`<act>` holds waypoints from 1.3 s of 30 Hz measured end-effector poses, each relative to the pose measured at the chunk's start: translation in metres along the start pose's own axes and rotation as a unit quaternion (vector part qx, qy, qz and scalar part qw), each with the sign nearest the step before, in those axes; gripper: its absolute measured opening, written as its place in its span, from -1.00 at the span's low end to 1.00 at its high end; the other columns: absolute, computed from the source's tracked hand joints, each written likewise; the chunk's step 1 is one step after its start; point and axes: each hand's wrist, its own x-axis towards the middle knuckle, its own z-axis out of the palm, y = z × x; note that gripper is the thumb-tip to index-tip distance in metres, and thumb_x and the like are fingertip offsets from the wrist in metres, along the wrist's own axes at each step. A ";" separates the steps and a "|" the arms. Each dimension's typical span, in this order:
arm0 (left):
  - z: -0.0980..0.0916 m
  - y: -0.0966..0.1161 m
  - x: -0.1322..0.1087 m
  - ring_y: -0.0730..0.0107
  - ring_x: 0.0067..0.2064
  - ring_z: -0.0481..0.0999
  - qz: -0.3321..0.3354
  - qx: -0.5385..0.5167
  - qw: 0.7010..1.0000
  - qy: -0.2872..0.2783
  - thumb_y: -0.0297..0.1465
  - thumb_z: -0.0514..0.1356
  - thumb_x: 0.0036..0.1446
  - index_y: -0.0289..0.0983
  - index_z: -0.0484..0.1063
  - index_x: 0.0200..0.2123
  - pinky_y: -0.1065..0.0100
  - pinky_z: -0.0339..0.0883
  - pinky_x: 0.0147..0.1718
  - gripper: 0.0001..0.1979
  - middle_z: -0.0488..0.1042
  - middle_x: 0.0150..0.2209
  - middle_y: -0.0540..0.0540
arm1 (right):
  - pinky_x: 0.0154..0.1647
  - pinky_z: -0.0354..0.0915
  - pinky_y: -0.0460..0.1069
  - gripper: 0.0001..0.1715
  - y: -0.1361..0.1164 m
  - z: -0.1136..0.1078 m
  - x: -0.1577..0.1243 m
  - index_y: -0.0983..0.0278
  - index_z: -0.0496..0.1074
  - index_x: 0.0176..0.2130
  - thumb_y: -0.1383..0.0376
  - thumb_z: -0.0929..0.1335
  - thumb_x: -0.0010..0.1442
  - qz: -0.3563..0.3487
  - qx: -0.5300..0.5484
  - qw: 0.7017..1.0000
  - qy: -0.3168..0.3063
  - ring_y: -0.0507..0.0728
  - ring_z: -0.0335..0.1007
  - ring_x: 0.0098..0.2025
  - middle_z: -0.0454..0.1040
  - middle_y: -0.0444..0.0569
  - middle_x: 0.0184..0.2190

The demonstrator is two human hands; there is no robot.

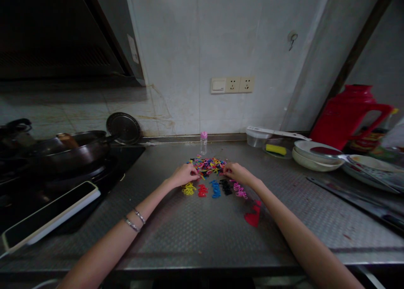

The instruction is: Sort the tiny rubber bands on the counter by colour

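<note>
A mixed heap of small coloured rubber bands (210, 164) lies on the metal counter. My left hand (185, 175) is at its left edge, thumb and fingertips pinched together. On the opposite edge, my right hand (239, 172) also pinches at the bands. What either pinch holds is too small to make out. Sorted clusters sit in a row nearer me: yellow bands (189, 189), red bands (203, 190), blue bands (216, 189), black bands (226, 186) and pink bands (240, 189). Behind the heap stands a small clear bottle with a pink cap (203, 143).
A red cut-out piece (253, 215) lies by my right forearm. To the left are a phone-like device (52, 215) and a pan (72, 148) on the stove. At right are a yellow sponge (275, 149), stacked bowls (315, 160), a knife (353, 198) and a red thermos (345, 116).
</note>
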 end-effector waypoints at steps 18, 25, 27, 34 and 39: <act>0.004 0.005 -0.002 0.44 -0.36 0.38 0.001 0.025 1.000 -0.010 -0.42 0.10 -0.01 -0.31 0.48 -0.48 0.46 0.17 -0.35 -0.83 0.45 -0.40 -0.07 | -0.36 0.13 -0.13 -0.84 0.009 0.003 0.001 0.32 0.39 -0.40 0.40 0.23 0.06 -0.013 0.011 1.000 0.024 0.02 0.29 -0.38 0.43 -0.02 -0.41; -0.003 0.020 -0.003 0.50 -0.40 0.36 0.048 -0.072 0.994 -0.069 -0.47 0.13 -0.07 -0.35 0.48 -0.47 0.50 0.18 -0.38 -0.88 0.45 -0.42 -0.06 | -0.38 0.16 -0.12 -0.79 0.016 -0.009 0.001 0.36 0.41 -0.38 0.38 0.21 0.03 -0.033 0.050 0.997 0.045 0.03 0.28 -0.40 0.44 -0.02 -0.43; -0.004 0.024 -0.004 0.50 -0.40 0.37 0.064 -0.093 0.988 -0.101 -0.46 0.14 -0.07 -0.35 0.48 -0.46 0.51 0.18 -0.38 -0.87 0.45 -0.41 -0.05 | -0.39 0.17 -0.12 -0.78 0.021 -0.015 0.000 0.37 0.43 -0.38 0.35 0.23 0.01 -0.013 0.058 0.998 0.027 0.03 0.29 -0.41 0.45 -0.02 -0.43; -0.008 0.026 -0.003 0.49 -0.39 0.38 0.057 -0.127 0.986 -0.090 -0.42 0.12 -0.02 -0.36 0.50 -0.46 0.49 0.19 -0.35 -0.82 0.47 -0.43 -0.08 | -0.58 0.13 -0.15 -0.78 0.033 -0.032 -0.011 0.34 0.49 -0.46 0.30 0.28 -0.11 0.033 0.126 0.982 -0.134 -0.01 0.26 -0.56 0.44 -0.11 -0.59; -0.012 0.016 -0.001 0.47 -0.41 0.38 0.011 -0.149 0.988 -0.026 -0.38 0.11 0.00 -0.37 0.52 -0.43 0.49 0.19 -0.40 -0.78 0.49 -0.43 -0.09 | -0.53 0.16 -0.15 -0.79 0.028 -0.028 -0.008 0.35 0.49 -0.45 0.33 0.29 -0.11 0.033 0.110 0.992 -0.059 0.00 0.29 -0.52 0.46 -0.10 -0.57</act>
